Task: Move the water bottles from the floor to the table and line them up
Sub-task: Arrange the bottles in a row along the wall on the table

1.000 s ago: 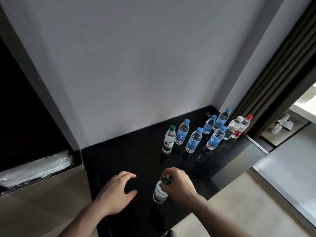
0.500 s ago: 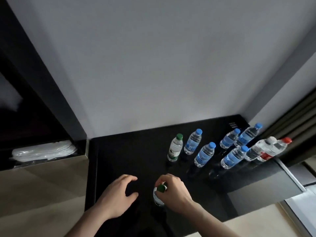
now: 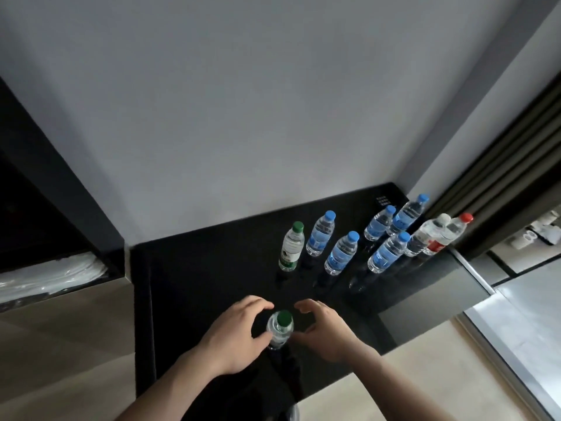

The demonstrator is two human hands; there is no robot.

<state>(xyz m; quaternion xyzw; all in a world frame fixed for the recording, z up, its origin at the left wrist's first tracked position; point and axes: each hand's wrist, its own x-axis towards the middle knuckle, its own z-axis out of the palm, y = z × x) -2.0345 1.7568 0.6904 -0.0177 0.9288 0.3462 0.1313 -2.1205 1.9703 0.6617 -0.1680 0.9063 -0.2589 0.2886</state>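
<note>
green-capped bottle (image 3: pixel 280 329), label unreadable, between hands

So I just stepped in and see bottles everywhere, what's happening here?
A person is setting water bottles on the black table. Both hands flank a green-capped bottle standing near the front edge: the left hand touches its side, the right hand curves close beside it. Eight more bottles stand upright further back, in loose rows rather than one line.
</note>
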